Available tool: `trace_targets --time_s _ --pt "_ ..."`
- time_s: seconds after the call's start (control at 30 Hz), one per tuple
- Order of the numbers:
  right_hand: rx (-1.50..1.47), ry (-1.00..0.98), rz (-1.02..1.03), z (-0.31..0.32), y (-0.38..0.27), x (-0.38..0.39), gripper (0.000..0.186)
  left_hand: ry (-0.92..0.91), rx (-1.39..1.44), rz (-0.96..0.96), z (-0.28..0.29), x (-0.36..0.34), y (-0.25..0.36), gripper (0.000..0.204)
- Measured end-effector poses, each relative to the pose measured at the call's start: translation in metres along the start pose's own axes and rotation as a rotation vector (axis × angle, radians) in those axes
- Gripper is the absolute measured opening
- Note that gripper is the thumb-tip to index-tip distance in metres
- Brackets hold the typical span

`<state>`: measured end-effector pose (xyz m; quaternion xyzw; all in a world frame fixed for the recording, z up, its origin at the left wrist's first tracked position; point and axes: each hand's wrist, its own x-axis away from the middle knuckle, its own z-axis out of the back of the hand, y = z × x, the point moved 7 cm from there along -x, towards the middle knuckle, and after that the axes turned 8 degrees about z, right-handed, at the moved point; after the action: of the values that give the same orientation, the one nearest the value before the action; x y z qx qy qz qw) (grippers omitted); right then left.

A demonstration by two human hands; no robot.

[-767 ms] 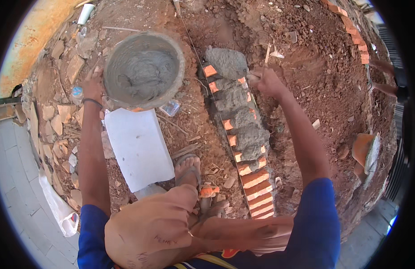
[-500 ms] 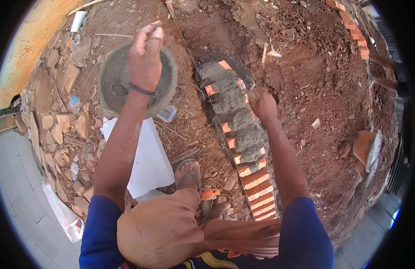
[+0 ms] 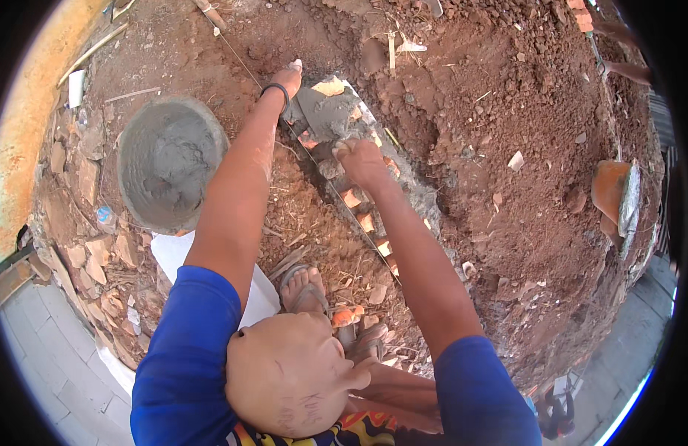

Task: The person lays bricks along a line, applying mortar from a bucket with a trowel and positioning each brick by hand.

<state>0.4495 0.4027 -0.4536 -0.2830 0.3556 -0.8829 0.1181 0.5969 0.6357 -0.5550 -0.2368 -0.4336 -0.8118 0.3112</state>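
Observation:
My left hand is at the far end of the mortar-covered brick row, beside a taut string. Its fingers are curled together, and what they grip is hidden. My right hand grips a trowel by its handle, lower down the row. The grey, mortar-coated blade lies tilted over the row’s far part, just below a pale piece. A round bucket of wet grey mortar stands on the dirt left of my left forearm.
A white board lies by my sandalled foot. Broken tiles litter the left side. An orange-and-silver object sits at the right. Another person’s limbs show at upper right, another person at lower right.
My left hand has moved from over the bucket to the row’s far end, fingers curling. My right hand and trowel have shifted left along the view, as the whole view has turned.

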Motion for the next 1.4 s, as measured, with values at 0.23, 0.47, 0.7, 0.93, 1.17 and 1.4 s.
trace_targets --time_s 0.23,0.47,0.7,0.93,1.17,1.4 --pt "-0.765 0.085 -0.457 -0.013 0.051 0.069 0.028 -0.036 -0.312 0.063 -0.020 0.020 -0.001 0.077" --pt "0.154 0.192 -0.201 0.041 0.022 0.047 0.035 0.337 -0.235 -0.114 0.002 0.082 0.025 0.028" --pt "0.064 0.296 -0.310 0.050 0.019 0.056 0.034 0.286 -0.751 -0.344 -0.047 0.111 0.034 0.022" --pt "0.189 0.145 -0.151 0.035 -0.028 0.069 0.034 0.506 0.025 -0.488 0.006 0.137 0.044 0.024" --pt "-0.200 -0.004 -0.316 0.028 0.029 0.018 0.030 0.325 0.677 -0.519 0.043 0.279 0.033 0.016" --pt "-0.730 0.010 -0.360 0.032 0.015 0.048 0.028 0.057 0.664 -0.437 0.061 0.345 -0.028 0.020"
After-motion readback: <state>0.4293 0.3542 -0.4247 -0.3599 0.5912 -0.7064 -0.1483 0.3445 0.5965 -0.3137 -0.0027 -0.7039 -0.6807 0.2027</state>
